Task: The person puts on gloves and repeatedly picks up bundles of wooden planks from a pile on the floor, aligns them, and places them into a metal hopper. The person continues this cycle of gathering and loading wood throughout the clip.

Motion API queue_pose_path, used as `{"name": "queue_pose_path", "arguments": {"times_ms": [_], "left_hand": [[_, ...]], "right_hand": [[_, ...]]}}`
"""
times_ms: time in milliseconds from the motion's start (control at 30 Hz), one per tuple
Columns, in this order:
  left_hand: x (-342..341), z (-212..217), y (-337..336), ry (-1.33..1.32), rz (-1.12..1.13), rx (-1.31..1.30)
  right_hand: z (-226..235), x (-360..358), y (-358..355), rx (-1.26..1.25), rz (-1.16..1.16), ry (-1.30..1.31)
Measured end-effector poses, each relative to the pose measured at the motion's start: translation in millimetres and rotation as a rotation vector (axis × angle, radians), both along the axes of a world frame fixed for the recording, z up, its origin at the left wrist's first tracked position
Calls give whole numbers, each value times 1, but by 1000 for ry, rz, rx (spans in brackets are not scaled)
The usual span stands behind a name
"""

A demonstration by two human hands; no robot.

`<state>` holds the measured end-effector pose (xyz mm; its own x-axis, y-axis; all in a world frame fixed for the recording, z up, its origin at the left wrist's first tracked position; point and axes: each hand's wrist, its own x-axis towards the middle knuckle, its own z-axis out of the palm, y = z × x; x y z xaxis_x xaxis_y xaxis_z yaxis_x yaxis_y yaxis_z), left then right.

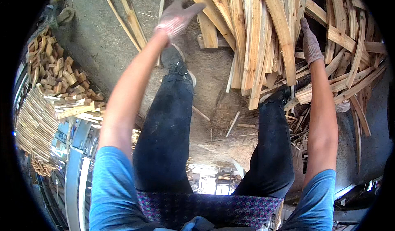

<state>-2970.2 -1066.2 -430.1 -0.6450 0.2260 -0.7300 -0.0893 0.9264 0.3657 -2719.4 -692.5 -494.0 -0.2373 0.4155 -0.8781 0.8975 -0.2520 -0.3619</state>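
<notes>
While the gloved right hand [309,41] lay flat on the pile of wood strips [263,29], gripping nothing, the gloved left hand [177,18] hovered open above the dirt floor [98,46]. Pale, long, rough-sawn and slightly bowed, the strips lay crisscrossed ahead of the knees.
</notes>
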Motion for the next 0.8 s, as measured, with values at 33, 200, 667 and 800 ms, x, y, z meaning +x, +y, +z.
{"name": "queue_pose_path", "arguments": {"times_ms": [33,200,667,800], "left_hand": [[10,-22,-9,15,172,15],[24,-2,59,-471,714,311],[139,-50,-46,-504,591,620],[129,-29,-5,-588,782,497]], "right_hand": [[-1,-15,-8,-81,8,57],[7,-18,0,-26,234,121],[61,-47,-133,-253,193,391],[37,-32,-125,-378,159,414]]}}
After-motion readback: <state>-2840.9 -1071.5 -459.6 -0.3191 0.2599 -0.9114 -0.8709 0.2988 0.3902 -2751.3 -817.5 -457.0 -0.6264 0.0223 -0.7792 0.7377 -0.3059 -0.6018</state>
